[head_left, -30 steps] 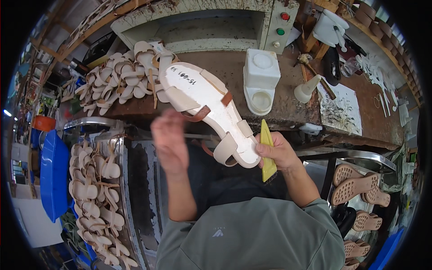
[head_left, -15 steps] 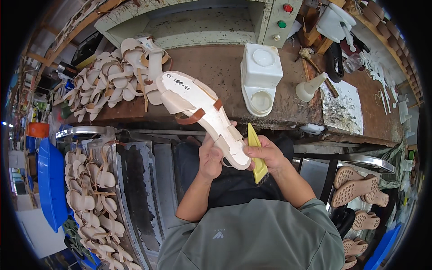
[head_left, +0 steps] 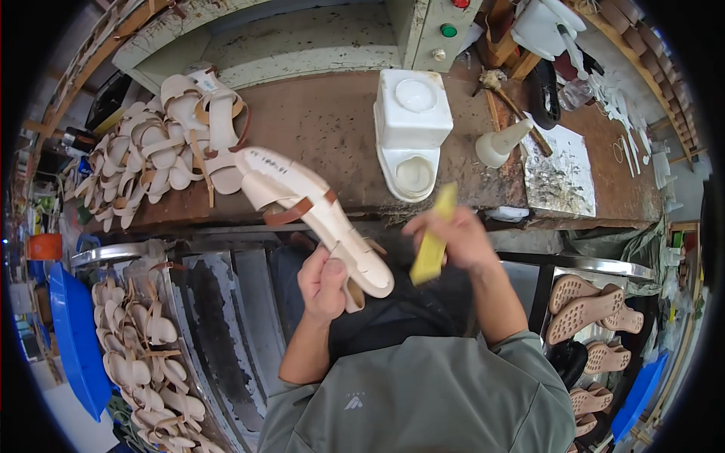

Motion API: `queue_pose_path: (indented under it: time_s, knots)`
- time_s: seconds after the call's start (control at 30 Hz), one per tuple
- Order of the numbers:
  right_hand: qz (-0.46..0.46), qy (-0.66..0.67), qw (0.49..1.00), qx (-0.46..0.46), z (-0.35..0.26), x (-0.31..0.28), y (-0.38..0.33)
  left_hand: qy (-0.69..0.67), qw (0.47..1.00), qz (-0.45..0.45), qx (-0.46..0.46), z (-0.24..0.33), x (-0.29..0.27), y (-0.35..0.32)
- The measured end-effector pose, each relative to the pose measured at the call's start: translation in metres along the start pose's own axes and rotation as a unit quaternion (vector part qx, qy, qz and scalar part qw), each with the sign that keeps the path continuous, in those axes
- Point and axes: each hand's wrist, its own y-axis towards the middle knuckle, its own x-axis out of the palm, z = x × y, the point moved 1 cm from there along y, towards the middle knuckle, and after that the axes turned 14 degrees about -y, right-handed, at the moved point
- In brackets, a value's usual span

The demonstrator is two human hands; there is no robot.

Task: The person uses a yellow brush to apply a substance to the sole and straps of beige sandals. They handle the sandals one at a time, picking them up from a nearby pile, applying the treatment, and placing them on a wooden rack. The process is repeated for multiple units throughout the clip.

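Observation:
My left hand (head_left: pixel 323 284) grips a cream sandal upper (head_left: pixel 311 215) by the strap at its heel end. Its toe points up and to the left, towards the bench, and a brown strap crosses its middle. My right hand (head_left: pixel 456 235), smeared by motion, is closed round a yellow-handled brush (head_left: pixel 436 238). The brush is held apart from the sandal, to its right; its bristles cannot be made out now. Just beyond my right hand, a white glue pot (head_left: pixel 414 128) with a small open cup stands at the bench's front.
Cream sandal uppers are heaped on the bench (head_left: pixel 302 113) at left, and more hang on a rack (head_left: pixel 143 355) below. Brown soles (head_left: pixel 585 309) rest on the right rack. A squeeze bottle (head_left: pixel 502 143) and a stained sheet (head_left: pixel 559 170) lie right of the pot.
My right hand has drawn the brush away from the sandal's heel, slightly up and right. My left hand has shifted the sandal left and down. The whole view has also shifted.

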Motion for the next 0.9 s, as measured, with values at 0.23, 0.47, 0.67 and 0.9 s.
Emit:
queue_pose_path:
  time_s: [0.23, 0.47, 0.67, 0.9]
  knots:
    - [0.257, -0.32, 0.888, -0.209, -0.012, -0.028, 0.027, -0.039, 0.996, 0.063, -0.058, -0.019, -0.011, 0.003]
    - [0.261, -0.346, 0.884, -0.174, 0.003, -0.024, 0.036, -0.01, 0.996, 0.05, -0.066, -0.023, -0.02, 0.01]
    - [0.258, -0.213, 0.937, -0.104, 0.014, -0.031, 0.038, -0.017, 0.997, 0.002, -0.07, -0.023, -0.017, 0.019]
    - [0.226, -0.021, 0.971, -0.08, -0.02, -0.018, 0.009, -0.069, 0.995, -0.051, -0.048, -0.011, 0.004, 0.02]
